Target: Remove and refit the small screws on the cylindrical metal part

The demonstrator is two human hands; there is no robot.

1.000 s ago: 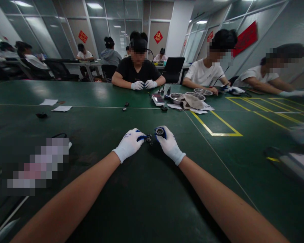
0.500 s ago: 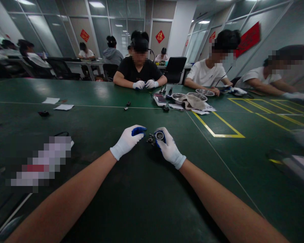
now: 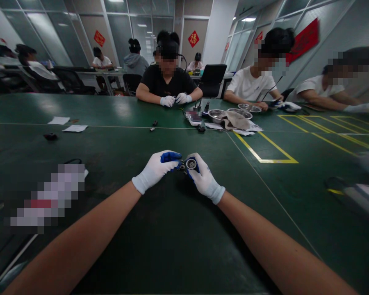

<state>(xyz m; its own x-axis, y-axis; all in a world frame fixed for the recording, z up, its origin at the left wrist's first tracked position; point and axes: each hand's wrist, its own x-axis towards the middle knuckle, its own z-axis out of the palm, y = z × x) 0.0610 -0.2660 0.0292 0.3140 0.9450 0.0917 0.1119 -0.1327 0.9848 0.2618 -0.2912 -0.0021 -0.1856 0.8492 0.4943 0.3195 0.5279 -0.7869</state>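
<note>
The fingers of a white-gloved, blue-palmed left hand (image 3: 155, 168) are brought back to a cluster of small dark and silvery metal parts (image 3: 182, 167), closing the gap left half a second ago. A round black part with a silver metal rim (image 3: 191, 164) is kept gripped in the curled fingers of a matching gloved right hand (image 3: 205, 179), its rimmed face turned upward, just beside the cluster. By that return, small parts and round part alike are put within reach of the left fingertips, beyond which the dark green table (image 3: 160, 237) is spread. The left thumb and forefinger are bent toward each other; whether a piece is pinched there cannot be told. The cluster is partly covered by those fingertips, its pieces too small to be counted. The round part's sides are hidden by the right fingers.
</note>
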